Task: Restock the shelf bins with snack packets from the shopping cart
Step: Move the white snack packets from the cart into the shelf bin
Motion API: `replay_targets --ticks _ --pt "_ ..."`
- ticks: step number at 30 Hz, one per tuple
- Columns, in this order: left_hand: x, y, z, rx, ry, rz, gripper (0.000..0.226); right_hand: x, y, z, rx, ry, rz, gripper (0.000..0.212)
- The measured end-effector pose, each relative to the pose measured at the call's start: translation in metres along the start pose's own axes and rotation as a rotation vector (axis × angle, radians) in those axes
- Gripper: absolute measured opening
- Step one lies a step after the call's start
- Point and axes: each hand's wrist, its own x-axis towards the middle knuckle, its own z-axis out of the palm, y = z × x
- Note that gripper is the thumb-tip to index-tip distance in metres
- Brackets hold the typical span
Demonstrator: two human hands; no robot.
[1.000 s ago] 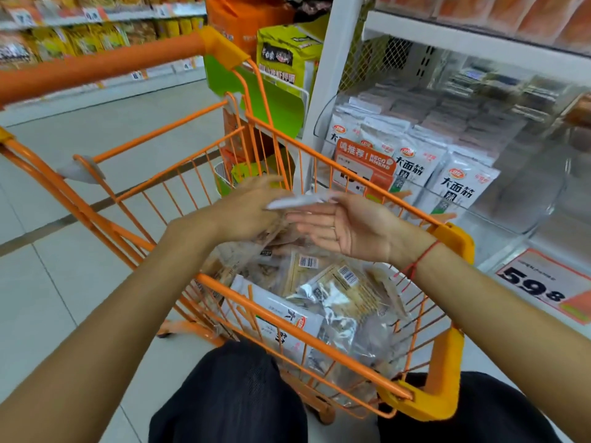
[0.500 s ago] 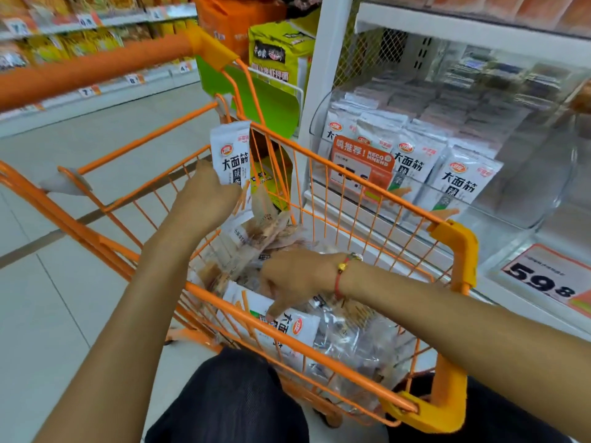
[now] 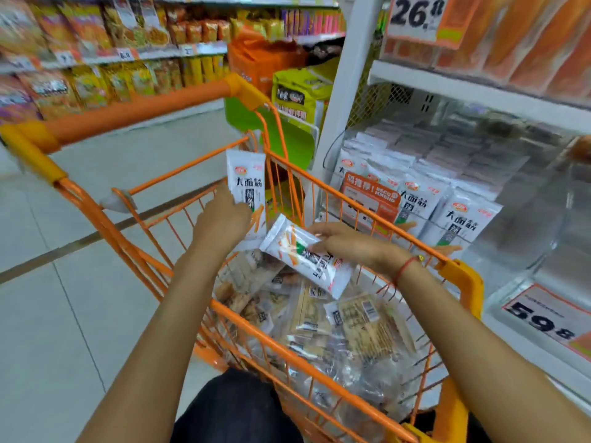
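An orange wire shopping cart (image 3: 460,276) stands in front of me with several clear and white snack packets (image 3: 361,327) piled inside. My left hand (image 3: 220,219) grips a white snack packet (image 3: 246,183) upright above the cart. My right hand (image 3: 348,244) grips a second white packet (image 3: 300,254), tilted, just over the pile. To the right, a clear shelf bin (image 3: 543,225) holds rows of the same white packets (image 3: 463,219).
A white shelf upright (image 3: 345,78) stands between cart and bin. Price cards (image 3: 550,318) hang on the shelf edge. Orange packs fill the upper shelf (image 3: 527,36). Green and orange display bags (image 3: 297,91) sit beyond the cart. Far shelves (image 3: 96,59) line the tiled aisle on the left.
My right hand has come up out of the pile with a second white packet. My left hand still holds its packet upright. The view has tilted upward.
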Motion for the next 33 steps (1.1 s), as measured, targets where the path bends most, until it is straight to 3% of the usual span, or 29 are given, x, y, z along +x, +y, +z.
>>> replay_targets --ticks 3,5,8,13,17,21,23,25,27,31,33 --pt "0.000 0.002 -0.001 -0.043 0.058 -0.108 0.032 -0.004 0.000 0.003 0.144 0.092 -0.039 0.020" --pt "0.000 0.002 0.000 -0.062 0.068 -0.102 0.037 -0.011 -0.009 0.004 0.267 0.153 -0.047 0.019" --pt "-0.001 0.004 0.002 -0.052 0.015 -0.018 0.031 -0.017 -0.013 -0.001 0.376 0.161 -0.080 0.048" --pt "-0.007 0.012 0.009 -0.216 -0.102 0.050 0.039 -0.044 -0.014 -0.020 0.185 -0.056 -0.176 0.049" --pt "-0.012 0.025 0.012 -0.423 -0.181 0.031 0.033 -0.063 -0.016 -0.032 -0.118 -0.038 -0.166 0.053" --pt "-0.002 0.012 0.034 -0.333 -0.510 0.012 0.027 -0.075 -0.024 -0.037 -0.221 0.161 -0.323 0.032" --pt "0.003 0.000 0.042 -0.239 -0.611 0.020 0.066 -0.074 -0.022 -0.038 -0.209 0.369 -0.344 0.035" --pt "-0.013 0.015 0.033 -0.240 -0.674 0.034 0.087 -0.073 -0.018 -0.036 -0.097 0.513 -0.363 0.037" --pt "-0.028 0.033 0.027 -0.215 -0.667 0.033 0.084 -0.071 -0.011 -0.033 0.084 0.573 -0.334 0.035" --pt "-0.040 0.046 0.026 -0.158 -0.643 0.096 0.061 -0.075 0.000 -0.033 0.343 0.467 -0.268 0.033" --pt "-0.041 0.049 0.030 -0.169 -0.633 0.109 0.054 -0.073 0.002 -0.031 0.411 0.598 -0.273 0.033"
